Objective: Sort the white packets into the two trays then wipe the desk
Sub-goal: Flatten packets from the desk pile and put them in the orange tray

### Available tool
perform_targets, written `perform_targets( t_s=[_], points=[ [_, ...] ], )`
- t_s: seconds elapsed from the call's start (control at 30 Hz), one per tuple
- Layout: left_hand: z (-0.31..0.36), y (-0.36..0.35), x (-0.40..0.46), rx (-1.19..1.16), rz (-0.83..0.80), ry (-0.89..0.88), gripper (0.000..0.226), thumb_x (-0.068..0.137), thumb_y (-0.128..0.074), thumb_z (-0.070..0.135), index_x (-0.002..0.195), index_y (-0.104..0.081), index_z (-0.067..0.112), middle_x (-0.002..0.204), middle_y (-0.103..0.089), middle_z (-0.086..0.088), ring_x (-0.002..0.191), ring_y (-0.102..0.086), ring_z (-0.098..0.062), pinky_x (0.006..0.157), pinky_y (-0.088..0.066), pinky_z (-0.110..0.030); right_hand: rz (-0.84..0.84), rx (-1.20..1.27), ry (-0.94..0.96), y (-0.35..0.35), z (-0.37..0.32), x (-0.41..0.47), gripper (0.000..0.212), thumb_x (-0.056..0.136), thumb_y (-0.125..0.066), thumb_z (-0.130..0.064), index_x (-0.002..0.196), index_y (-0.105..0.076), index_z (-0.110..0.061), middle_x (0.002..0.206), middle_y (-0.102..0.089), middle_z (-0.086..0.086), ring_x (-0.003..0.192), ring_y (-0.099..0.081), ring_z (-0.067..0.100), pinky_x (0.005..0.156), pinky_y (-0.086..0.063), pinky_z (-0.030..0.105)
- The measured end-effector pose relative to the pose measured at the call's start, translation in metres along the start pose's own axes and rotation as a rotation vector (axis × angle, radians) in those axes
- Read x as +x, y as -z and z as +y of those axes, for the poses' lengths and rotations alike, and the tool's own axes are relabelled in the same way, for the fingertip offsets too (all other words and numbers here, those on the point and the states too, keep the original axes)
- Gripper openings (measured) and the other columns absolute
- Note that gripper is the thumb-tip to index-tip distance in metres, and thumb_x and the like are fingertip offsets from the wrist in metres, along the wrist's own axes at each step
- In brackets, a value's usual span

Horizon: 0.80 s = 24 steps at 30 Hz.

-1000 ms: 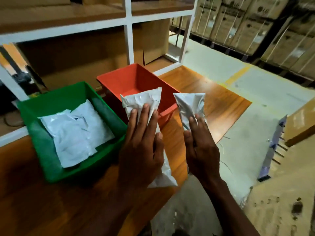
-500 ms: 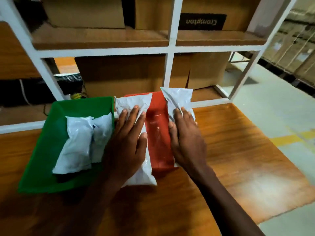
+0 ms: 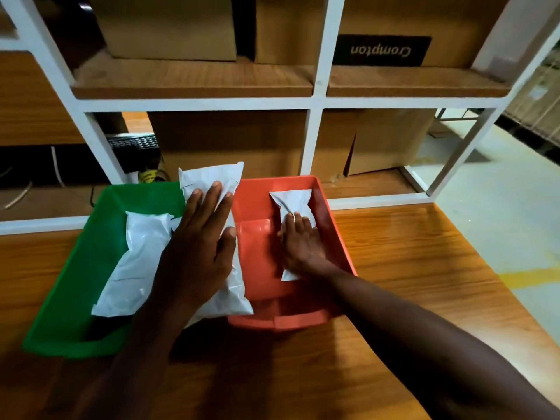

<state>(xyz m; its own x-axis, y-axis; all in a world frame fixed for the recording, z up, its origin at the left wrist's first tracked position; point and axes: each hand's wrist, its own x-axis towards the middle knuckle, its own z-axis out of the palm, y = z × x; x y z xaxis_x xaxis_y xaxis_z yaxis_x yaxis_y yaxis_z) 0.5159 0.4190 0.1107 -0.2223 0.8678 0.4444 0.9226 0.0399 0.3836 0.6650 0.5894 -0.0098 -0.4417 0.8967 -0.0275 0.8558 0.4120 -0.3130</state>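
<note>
White packets occupy both trays on the wooden worktop point(image 3: 394, 268).

Head view: the green tray point(image 3: 75, 283) stands at the left and the red tray point(image 3: 333, 225) just beside it at the right, their long walls touching or nearly so. One large white packet point(image 3: 136, 262) lies inside the green tray. The left hand point(image 3: 200, 250) holds a second large packet point(image 3: 212, 177) over the boundary between the two trays, fingers extended along its top face and thumb at its right edge. The right hand point(image 3: 300, 244) rests inside the red tray on a small packet point(image 3: 295, 198), fingers nearly straight. Behind the trays stands a white shelf frame point(image 3: 315, 101) holding cardboard boxes point(image 3: 169, 25).
</note>
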Motion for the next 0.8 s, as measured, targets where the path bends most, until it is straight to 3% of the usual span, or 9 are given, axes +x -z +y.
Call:
perform_targets(
  t_s=[0.13,0.33,0.5,0.8],
  points=[
    [-0.013,-0.005,0.006,-0.044,0.008,-0.002,0.061,0.096,-0.030,0.039,0.152,-0.036,0.016,0.164,-0.020,0.002,0.152,-0.007,-0.017,0.119,-0.018,-0.036,-0.106,0.009,-0.088,-0.027,0.007,0.010,0.063,0.106,-0.024,-0.040,0.158,-0.017,-0.005,0.166,-0.015,0.020,0.154,-0.013,0.036,0.123,-0.015,0.051],
    [-0.033,-0.015,0.007,-0.077,-0.034,-0.002,0.060,0.096,-0.031,0.037,0.152,-0.035,0.015,0.164,-0.019,0.001,0.153,-0.007,-0.019,0.121,-0.022,-0.045,-0.109,-0.027,-0.098,-0.032,-0.003,0.006,0.068,0.105,-0.031,-0.046,0.160,-0.012,-0.011,0.168,-0.003,0.017,0.155,-0.004,0.034,0.124,-0.006,0.048],
    [-0.040,-0.023,0.010,-0.099,-0.059,-0.011,0.059,0.097,-0.032,0.036,0.152,-0.036,0.016,0.164,-0.019,0.002,0.152,-0.007,-0.018,0.118,-0.028,-0.050,-0.132,-0.001,-0.097,-0.023,-0.006,0.009,0.066,0.103,-0.031,-0.053,0.157,-0.023,-0.016,0.166,-0.015,0.016,0.153,-0.013,0.035,0.122,-0.013,0.051],
    [-0.011,-0.017,0.013,-0.064,-0.041,-0.078,0.058,0.096,-0.035,0.032,0.152,-0.036,0.015,0.164,-0.021,0.001,0.152,-0.009,-0.021,0.121,-0.016,-0.036,-0.077,0.064,0.061,0.038,-0.011,-0.012,0.061,0.108,-0.026,-0.045,0.158,-0.020,-0.012,0.164,-0.023,0.017,0.152,-0.019,0.035,0.122,-0.015,0.049]
  ],
)
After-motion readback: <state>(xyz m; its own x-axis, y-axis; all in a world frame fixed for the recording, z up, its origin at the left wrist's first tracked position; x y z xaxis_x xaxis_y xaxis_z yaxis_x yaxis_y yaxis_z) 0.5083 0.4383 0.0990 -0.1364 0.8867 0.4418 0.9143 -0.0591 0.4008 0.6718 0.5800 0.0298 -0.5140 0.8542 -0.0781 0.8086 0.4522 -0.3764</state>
